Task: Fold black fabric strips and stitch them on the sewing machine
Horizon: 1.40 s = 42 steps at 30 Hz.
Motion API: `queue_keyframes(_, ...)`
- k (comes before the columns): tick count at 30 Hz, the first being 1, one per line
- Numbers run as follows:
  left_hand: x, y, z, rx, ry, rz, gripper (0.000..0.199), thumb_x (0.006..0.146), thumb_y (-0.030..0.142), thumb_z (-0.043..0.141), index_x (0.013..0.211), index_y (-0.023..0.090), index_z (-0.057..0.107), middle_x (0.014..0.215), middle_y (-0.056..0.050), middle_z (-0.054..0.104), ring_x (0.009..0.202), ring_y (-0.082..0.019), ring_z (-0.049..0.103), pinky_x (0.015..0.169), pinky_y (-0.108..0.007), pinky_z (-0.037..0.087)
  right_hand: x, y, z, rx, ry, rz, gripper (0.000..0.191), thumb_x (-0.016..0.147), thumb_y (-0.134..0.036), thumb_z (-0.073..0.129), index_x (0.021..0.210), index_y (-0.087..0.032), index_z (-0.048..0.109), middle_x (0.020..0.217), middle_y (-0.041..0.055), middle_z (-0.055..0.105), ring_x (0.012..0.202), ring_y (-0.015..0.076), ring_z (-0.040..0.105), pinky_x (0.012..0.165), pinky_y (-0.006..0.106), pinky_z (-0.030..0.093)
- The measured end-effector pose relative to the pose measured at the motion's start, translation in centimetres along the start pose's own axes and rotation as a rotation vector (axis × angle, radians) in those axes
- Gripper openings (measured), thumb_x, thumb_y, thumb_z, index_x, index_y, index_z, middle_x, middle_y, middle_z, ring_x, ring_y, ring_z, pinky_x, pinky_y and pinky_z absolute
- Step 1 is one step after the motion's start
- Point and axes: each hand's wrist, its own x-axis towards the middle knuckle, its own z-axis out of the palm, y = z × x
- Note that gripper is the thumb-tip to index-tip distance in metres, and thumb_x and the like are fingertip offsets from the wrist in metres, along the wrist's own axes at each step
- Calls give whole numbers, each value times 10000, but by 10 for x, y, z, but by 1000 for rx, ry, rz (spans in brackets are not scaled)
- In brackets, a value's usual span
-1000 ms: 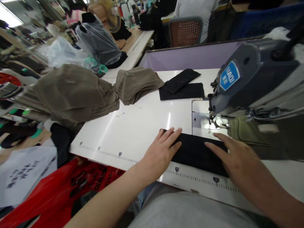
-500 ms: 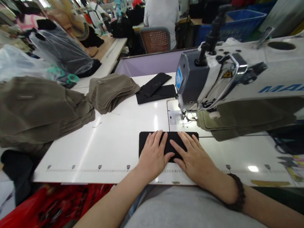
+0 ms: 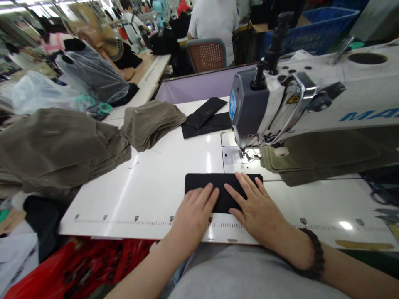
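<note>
Cloth [image 3: 221, 201], black and oblong, lies flat on the white table [image 3: 156, 178] right in front of you, its long sides running left to right. Its far edge sits just short of the metal plate [image 3: 230, 155] under the needle of your sewing machine [image 3: 251, 104], and its near edge lies just beyond the ruler marks [image 3: 152, 223] printed along the table.

Your left hand [image 3: 193, 214] is open, palm down, its fingers close together and slightly bent over the near left part of the cloth; it grips nothing. It is a little blurred, so you cannot tell whether its fingertips press down. Your right hand [image 3: 262, 214] is open and spread wider, its fingers laid across the right part of the cloth, thumb near the closer edge, resting on it and not closed round it. A dark bracelet [image 3: 316, 249] circles your right wrist.

Beyond the cloth, to the left of the machine, two black pieces [image 3: 205, 114] overlap at an angle. Just left of them stands a small brown stack [image 3: 152, 122], with a larger brown pile [image 3: 59, 141] beside it. Green fabric [image 3: 324, 151] lies under the machine's arm. Farther off, a person in a pale shirt [image 3: 213, 25] sits on a chair [image 3: 207, 56].
</note>
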Motion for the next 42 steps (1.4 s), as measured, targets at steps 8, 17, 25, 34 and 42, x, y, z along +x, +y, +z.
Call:
queue_keyframes(8,99,-16,11,-112,-120,22,525,877,473,383,1154,47,517,1229,-161,515,1097,-256,503,957,-389,373,15,45,-36,28,-50,-184,358,885,-336,379,1029,-110,615,1112,152,582,1008,262,520,797,405,408)
queue_keyframes(17,151,-27,28,-181,-163,127,590,814,519,467,1209,81,451,1278,-181,447,1221,-296,372,1017,-484,250,37,92,-28,29,-19,-283,341,892,-308,373,1041,-116,612,824,103,561,750,193,510,661,325,391)
queue_keyframes(25,139,-9,29,-199,-111,204,522,857,467,424,1140,32,486,1172,-171,513,1148,-271,440,1001,-377,319,37,92,-28,75,-13,-264,364,908,-314,338,1080,-118,591,815,92,586,749,180,530,664,318,395)
queue_keyframes(34,141,-12,33,-236,-81,219,470,886,437,378,1123,47,491,1143,-154,533,1125,-256,461,993,-374,340,38,93,-26,85,5,-238,339,899,-306,368,1073,-120,592,813,90,595,743,178,543,641,306,393)
queue_keyframes(42,142,-11,31,-231,-102,208,479,882,443,384,1134,50,488,1166,-162,521,1151,-260,441,995,-383,341,39,94,-26,86,-3,-233,342,901,-312,361,1079,-132,591,812,88,601,742,177,547,642,308,389)
